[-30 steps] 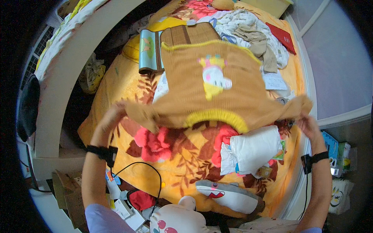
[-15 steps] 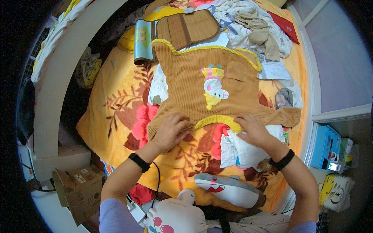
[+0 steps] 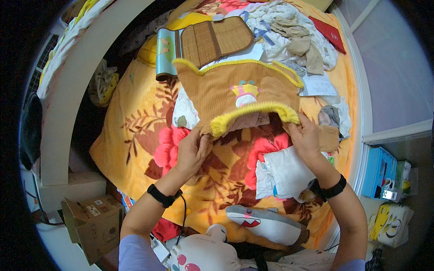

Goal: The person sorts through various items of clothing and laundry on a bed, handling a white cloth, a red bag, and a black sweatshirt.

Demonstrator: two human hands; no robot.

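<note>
A brown corduroy child's top (image 3: 212, 86) lies with its yellow rope-like hem away from me. Its fuzzy yellow collar (image 3: 253, 108) faces me, lifted off the bed. My left hand (image 3: 193, 151) pinches the cloth by the collar's left end. At the right end, my right hand (image 3: 305, 137) grips the shoulder in the same way. The collar's fold hides the lower part of the appliqué figure (image 3: 245, 92). One sleeve (image 3: 328, 137) shows past my right hand. White folded cloth (image 3: 287, 169) lies below that hand.
A flowered orange blanket (image 3: 117, 131) covers the bed. Beyond the top are a woven bamboo mat (image 3: 217, 38), a pile of clothes (image 3: 298, 36) and a red booklet (image 3: 326, 34). Nearer me rests a shark plush (image 3: 266, 222). A cardboard box (image 3: 95, 226) and blue basket (image 3: 379, 171) flank the bed.
Both hands have taken hold of the top by its collar ends and raised that edge, folding it away from me. The collar has moved farther up, partly covering the figure.
</note>
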